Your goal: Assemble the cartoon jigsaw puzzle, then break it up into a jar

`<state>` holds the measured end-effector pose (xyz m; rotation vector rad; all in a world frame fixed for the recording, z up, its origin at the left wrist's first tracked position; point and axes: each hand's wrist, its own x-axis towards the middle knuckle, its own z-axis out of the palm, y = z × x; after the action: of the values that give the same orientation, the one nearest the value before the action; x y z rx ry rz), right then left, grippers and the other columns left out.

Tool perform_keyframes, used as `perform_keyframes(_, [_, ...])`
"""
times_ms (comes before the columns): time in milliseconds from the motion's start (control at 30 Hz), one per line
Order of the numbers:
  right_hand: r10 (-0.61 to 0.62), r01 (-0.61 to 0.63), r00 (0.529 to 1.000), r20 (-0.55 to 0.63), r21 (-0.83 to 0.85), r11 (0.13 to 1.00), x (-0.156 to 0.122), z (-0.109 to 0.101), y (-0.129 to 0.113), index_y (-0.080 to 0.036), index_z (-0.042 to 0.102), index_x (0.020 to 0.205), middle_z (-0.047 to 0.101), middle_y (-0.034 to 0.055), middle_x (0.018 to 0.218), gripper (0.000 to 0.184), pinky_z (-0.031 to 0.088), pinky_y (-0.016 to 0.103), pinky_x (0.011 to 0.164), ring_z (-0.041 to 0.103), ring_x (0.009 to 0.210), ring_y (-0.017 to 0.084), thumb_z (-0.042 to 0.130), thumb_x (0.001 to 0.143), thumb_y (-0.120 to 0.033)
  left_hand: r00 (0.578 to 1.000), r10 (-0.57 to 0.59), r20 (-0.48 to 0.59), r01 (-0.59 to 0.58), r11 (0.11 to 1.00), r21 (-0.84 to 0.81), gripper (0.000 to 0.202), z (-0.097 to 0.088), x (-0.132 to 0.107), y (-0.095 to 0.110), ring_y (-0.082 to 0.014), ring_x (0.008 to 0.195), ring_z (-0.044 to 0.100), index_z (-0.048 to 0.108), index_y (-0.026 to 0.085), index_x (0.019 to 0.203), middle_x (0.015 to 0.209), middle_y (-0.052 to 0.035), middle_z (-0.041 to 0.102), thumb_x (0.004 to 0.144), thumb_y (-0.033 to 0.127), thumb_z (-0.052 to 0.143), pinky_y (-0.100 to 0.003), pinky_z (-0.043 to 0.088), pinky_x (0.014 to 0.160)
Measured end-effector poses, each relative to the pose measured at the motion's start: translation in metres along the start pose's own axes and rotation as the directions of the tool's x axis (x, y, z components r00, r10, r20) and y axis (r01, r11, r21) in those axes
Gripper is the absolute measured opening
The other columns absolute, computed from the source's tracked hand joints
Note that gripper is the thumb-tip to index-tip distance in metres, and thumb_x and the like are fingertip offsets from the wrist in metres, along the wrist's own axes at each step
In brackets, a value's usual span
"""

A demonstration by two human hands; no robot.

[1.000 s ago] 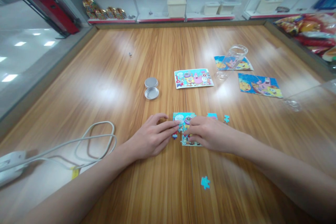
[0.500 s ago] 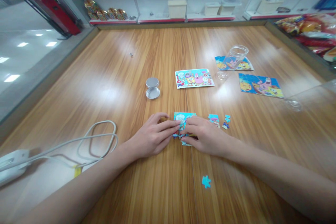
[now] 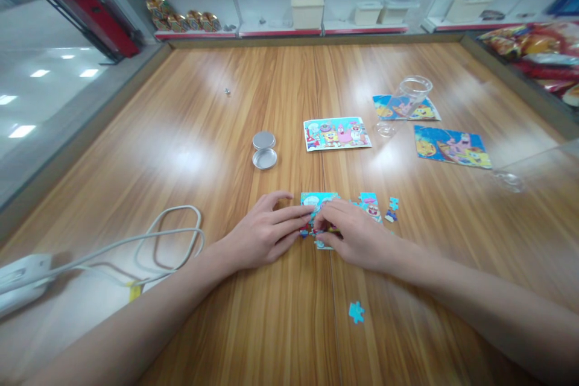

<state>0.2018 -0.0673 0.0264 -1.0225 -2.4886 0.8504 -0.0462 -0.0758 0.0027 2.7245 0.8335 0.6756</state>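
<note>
Nearest the viewer, a loose blue piece [image 3: 356,312] lies on the wood-grained counter [image 3: 253,325], set apart on the near side of the partly joined puzzle [image 3: 318,198]. To the puzzle's left, a pale cable [image 3: 174,208] is looped, clear of the working area. The left hand [image 3: 260,234] is laid flat with fingers extended and slightly parted, its fingertips at the puzzle's left edge, apparently so that the joined part is steadied. The right hand [image 3: 353,230] is arched over the puzzle, fingers curled and drawn together; whether a piece is pinched beneath cannot be told, since the fingertips are partly hidden. Just right of the puzzle, two small pieces [image 3: 394,204] are kept within reach. Beyond it, a printed sheet [image 3: 337,134] is laid face up, presumably for comparison; two shallow tins [image 3: 265,158] lie beyond it to the left, and blue pictures [image 3: 452,146] beyond it to the right. Farthest from the puzzle, past the counter's raised rim, red-edged white shelves [image 3: 275,30] are seen, with cream boxes [image 3: 307,13].
</note>
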Motion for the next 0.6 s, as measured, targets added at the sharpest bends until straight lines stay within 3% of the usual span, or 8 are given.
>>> perform_keyframes(200, [-0.014, 0.026, 0.991, -0.136, 0.088, 0.996, 0.000, 0.001, 0.002, -0.018, 0.068, 0.100, 0.069, 0.0043, 0.090, 0.016, 0.044, 0.029, 0.074, 0.060, 0.083, 0.016, 0.057, 0.091, -0.011, 1.000, -0.013, 0.008, 0.013, 1.000, -0.008, 0.045, 0.001, -0.001, 0.000, -0.0280, 0.120, 0.055, 0.056, 0.022, 0.139, 0.141, -0.0070, 0.061, 0.094, 0.016, 0.060, -0.055, 0.045, 0.106])
perform_keyframes(300, [0.125, -0.094, 0.976, -0.179, 0.171, 0.981, 0.002, -0.006, 0.000, -0.018, 0.071, 0.096, 0.071, 0.0026, 0.083, 0.013, 0.045, 0.028, 0.068, 0.061, 0.075, 0.015, 0.060, 0.090, -0.015, 1.000, -0.005, 0.008, 0.005, 1.000, -0.022, 0.045, 0.001, -0.001, 0.000, -0.0271, 0.118, 0.057, 0.056, 0.022, 0.139, 0.139, -0.0083, 0.063, 0.095, 0.018, 0.060, -0.054, 0.046, 0.104])
perform_keyframes(400, [0.264, -0.222, 0.955, -0.134, 0.267, 0.938, 0.003, -0.011, -0.004, -0.018, 0.070, 0.086, 0.070, -0.0002, 0.074, 0.006, 0.044, 0.027, 0.061, 0.060, 0.065, 0.013, 0.065, 0.087, -0.019, 1.000, -0.013, 0.015, 0.014, 0.999, -0.033, 0.040, 0.001, 0.000, 0.000, -0.0253, 0.115, 0.060, 0.059, 0.023, 0.136, 0.136, -0.0087, 0.065, 0.096, 0.020, 0.061, -0.052, 0.046, 0.104])
perform_keyframes(600, [0.280, -0.246, 0.947, -0.158, 0.205, 0.947, 0.004, 0.002, -0.014, -0.019, 0.069, 0.078, 0.069, -0.0004, 0.074, 0.007, 0.041, 0.028, 0.062, 0.058, 0.067, 0.013, 0.068, 0.085, -0.017, 1.000, -0.021, -0.001, 0.021, 0.999, -0.045, 0.038, 0.000, 0.001, -0.001, -0.0235, 0.113, 0.061, 0.062, 0.023, 0.132, 0.132, -0.0077, 0.068, 0.094, 0.021, 0.064, -0.049, 0.047, 0.103])
